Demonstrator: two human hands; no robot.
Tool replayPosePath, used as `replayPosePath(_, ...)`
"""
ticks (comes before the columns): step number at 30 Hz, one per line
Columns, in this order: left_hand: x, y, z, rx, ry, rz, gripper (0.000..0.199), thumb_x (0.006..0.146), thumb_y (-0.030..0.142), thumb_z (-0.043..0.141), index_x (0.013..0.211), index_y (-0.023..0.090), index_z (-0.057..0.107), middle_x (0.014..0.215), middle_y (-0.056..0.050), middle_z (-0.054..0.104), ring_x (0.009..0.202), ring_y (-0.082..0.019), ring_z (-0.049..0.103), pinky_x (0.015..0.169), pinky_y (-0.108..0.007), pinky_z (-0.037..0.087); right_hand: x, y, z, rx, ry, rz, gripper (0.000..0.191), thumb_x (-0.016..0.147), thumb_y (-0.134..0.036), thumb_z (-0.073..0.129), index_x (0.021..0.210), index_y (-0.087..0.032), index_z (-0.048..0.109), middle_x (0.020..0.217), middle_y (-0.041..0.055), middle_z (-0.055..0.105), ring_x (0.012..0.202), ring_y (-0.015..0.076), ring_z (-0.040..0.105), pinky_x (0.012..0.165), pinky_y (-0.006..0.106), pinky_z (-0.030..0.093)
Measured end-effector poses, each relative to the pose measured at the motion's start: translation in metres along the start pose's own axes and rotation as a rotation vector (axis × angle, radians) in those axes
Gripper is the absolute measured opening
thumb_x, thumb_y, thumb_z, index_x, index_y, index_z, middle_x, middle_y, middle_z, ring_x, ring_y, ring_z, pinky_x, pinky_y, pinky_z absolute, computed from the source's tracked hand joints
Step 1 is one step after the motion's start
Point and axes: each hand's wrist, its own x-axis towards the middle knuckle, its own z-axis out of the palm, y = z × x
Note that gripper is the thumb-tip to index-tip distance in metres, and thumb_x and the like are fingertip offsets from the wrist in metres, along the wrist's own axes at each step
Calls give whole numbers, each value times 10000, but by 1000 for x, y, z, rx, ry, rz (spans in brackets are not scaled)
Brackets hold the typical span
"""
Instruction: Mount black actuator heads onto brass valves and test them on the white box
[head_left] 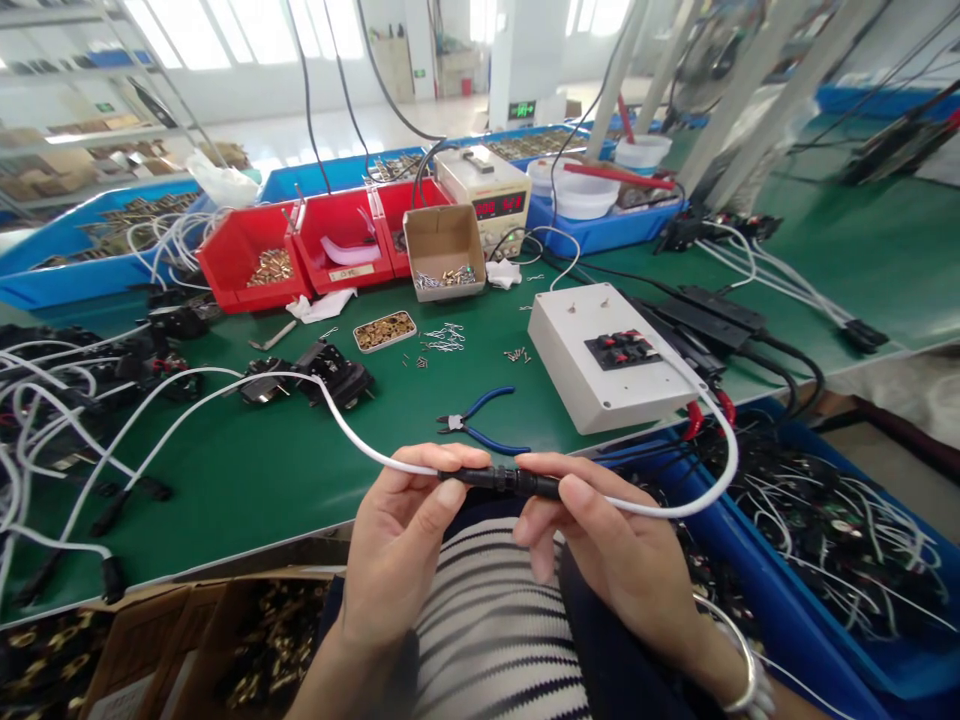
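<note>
My left hand (405, 540) pinches a black cable connector (476, 478) whose white cable runs left to a black plug assembly (334, 375) on the table. A second black connector (536, 485) is between the fingers of my right hand (622, 560); its white cable loops right and back to a grey-white test box (611, 360). The two connectors meet end to end in front of my body; I cannot tell how deeply they are joined. Just beyond them lie blue-handled cutting pliers (487, 420).
Red bins (255, 260), a cardboard box (446, 250) of small metal parts and a power supply (487, 195) stand at the back. White-cabled plugs (60, 430) pile up at left. A blue crate (847, 640) of cabled parts is at lower right, below the green table's edge.
</note>
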Motion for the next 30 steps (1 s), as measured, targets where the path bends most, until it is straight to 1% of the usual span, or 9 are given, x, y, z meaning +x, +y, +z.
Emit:
replayPosePath(7, -2, -2, -7, 98, -74, 92, 125, 913, 198, 704, 982, 296, 741, 1005, -13, 779, 986, -172, 730, 907, -314, 589, 5, -8, 4, 124, -36, 230, 332, 923, -429, 671, 1067, -147, 769, 618, 38, 717, 399, 102, 593, 404, 173, 458)
replayPosePath(12, -4, -6, -10, 129, -61, 143, 144, 926, 185, 688, 996, 302, 732, 1014, -5, 783, 994, -159, 730, 911, -300, 586, 7, -6, 7, 152, -61, 231, 361, 929, -463, 669, 1094, -152, 746, 644, 37, 730, 412, 104, 613, 406, 164, 458)
replayPosePath(17, -3, -14, -16, 121, -18, 104, 110, 923, 233, 697, 1004, 295, 738, 1054, -21, 785, 1043, -181, 723, 948, -326, 579, 9, 3, 7, 138, -90, 215, 394, 935, -494, 656, 1125, -154, 720, 660, 34, 733, 434, 120, 629, 425, 191, 487)
replayPosePath(19, -1, -13, -18, 159, -24, 75, 117, 933, 259, 682, 1024, 301, 743, 1079, -23, 786, 1061, -189, 722, 964, -334, 574, 12, 8, 5, 182, -110, 227, 382, 944, -484, 647, 1135, -161, 722, 691, 41, 744, 480, 122, 652, 482, 204, 524)
replayPosePath(22, 6, -1, -27, 356, -80, -6, 159, 928, 293, 674, 1064, 301, 755, 1091, -29, 793, 1035, -198, 738, 929, -308, 579, 16, 15, 1, 300, -137, 315, 366, 951, -466, 643, 1148, -173, 742, 888, 84, 782, 696, 123, 719, 695, 227, 590)
replayPosePath(25, 16, 17, -48, 783, -142, -22, 204, 895, 375, 681, 1035, 275, 790, 1000, -45, 805, 923, -218, 755, 829, -291, 586, 21, 18, -7, 411, -102, 390, 308, 918, -434, 688, 1090, -194, 776, 1013, 95, 781, 839, 115, 726, 823, 220, 583)
replayPosePath(26, 21, 23, -59, 937, -115, 6, 216, 884, 412, 679, 992, 268, 798, 942, -45, 803, 866, -221, 750, 791, -295, 583, 21, 18, -10, 437, -73, 389, 283, 893, -418, 716, 1065, -203, 785, 996, 85, 783, 825, 110, 723, 813, 212, 584)
replayPosePath(28, 34, 32, -83, 1066, 62, 87, 231, 885, 431, 661, 928, 239, 782, 893, -59, 779, 794, -228, 710, 749, -318, 557, 23, 16, -16, 469, -1, 360, 251, 841, -383, 764, 1031, -222, 797, 945, 56, 786, 764, 93, 708, 772, 187, 586)
replayPosePath(30, 52, 37, -108, 1153, 267, 210, 241, 891, 399, 639, 1029, 226, 733, 1047, -84, 739, 839, -235, 649, 806, -354, 524, 22, 13, -19, 474, 53, 332, 250, 816, -368, 778, 1026, -234, 802, 909, 33, 784, 713, 75, 682, 736, 162, 581)
